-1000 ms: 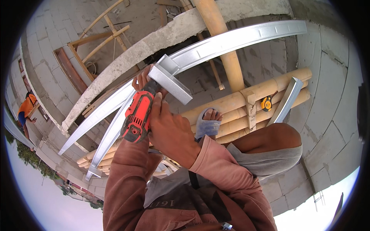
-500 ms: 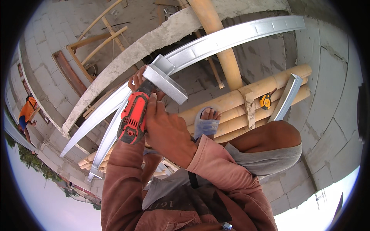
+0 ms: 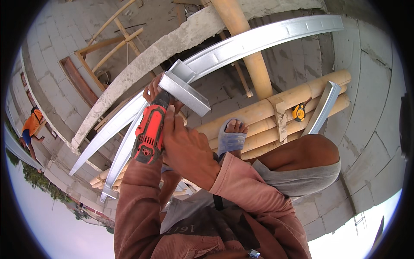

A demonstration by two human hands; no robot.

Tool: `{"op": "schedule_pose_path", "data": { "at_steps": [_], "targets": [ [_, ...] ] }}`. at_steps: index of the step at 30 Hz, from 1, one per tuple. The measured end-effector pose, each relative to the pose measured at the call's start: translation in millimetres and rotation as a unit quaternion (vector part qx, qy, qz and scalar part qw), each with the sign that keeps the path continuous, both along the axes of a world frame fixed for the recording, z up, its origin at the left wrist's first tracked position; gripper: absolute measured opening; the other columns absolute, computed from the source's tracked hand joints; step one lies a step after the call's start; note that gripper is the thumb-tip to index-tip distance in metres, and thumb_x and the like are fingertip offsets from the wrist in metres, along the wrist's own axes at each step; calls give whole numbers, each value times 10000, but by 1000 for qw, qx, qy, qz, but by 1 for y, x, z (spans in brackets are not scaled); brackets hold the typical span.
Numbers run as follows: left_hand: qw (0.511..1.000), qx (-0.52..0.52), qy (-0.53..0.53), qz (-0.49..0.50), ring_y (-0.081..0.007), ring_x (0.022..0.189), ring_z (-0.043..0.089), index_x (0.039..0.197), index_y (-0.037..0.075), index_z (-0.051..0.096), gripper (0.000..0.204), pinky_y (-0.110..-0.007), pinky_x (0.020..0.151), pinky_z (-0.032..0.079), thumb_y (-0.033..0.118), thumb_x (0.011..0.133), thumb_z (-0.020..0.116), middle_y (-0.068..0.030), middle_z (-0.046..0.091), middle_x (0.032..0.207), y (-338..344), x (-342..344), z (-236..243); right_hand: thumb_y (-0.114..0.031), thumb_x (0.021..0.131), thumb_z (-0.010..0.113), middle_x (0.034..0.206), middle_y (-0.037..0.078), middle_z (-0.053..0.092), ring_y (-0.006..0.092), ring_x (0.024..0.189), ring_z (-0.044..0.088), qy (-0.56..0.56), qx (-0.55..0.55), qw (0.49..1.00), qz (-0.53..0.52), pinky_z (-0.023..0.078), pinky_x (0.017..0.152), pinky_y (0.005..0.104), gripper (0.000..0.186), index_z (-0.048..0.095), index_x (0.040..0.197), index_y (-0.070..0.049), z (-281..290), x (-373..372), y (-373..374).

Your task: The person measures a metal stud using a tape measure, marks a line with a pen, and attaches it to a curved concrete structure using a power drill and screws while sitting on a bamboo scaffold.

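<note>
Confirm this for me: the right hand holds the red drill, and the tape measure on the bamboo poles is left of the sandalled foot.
One slip: the tape measure on the bamboo poles is right of the sandalled foot, as the head view shows. The right hand does hold the red drill.

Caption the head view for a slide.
Right hand holding a red drill at a silver metal piece, left hand beside it.
</note>
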State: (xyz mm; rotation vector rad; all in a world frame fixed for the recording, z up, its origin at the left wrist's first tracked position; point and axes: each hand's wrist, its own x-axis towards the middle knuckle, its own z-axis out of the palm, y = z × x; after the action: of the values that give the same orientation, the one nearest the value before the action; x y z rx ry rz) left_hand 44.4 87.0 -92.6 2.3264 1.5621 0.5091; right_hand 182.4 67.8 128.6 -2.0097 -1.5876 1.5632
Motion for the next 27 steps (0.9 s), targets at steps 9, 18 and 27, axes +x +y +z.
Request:
{"op": "schedule_pose_path", "data": {
  "at_steps": [9, 18, 27],
  "targets": [
    [999, 2, 35, -4, -255, 1263, 582, 1416, 149, 537, 981, -514, 1109, 309, 616, 622, 876, -26, 598, 1376, -5, -5, -5, -155, 793, 746, 1024, 236, 633, 363, 678, 723, -34, 26, 999, 9, 585, 548, 434, 778, 413, 1408, 185, 1, 0, 1],
    [998, -50, 31, 12, -230, 1298, 553, 1413, 168, 550, 917, -487, 1130, 296, 558, 631, 826, -3, 596, 1374, 3, 0, 15, -203, 811, 759, 1067, 273, 682, 469, 828, 708, -30, -29, 998, 46, 578, 742, 508, 740, 441, 1388, 135, 6, 2, 18],
    [976, -155, 154, -8, -291, 1555, 246, 1606, 258, 350, 907, -666, 1240, -33, 765, 875, 533, -79, 389, 1630, 4, -3, 27, -165, 821, 765, 920, 198, 746, 390, 860, 736, -70, -10, 993, 98, 555, 723, 459, 431, 642, 1211, -29, 3, 11, 30]
  ]
}}
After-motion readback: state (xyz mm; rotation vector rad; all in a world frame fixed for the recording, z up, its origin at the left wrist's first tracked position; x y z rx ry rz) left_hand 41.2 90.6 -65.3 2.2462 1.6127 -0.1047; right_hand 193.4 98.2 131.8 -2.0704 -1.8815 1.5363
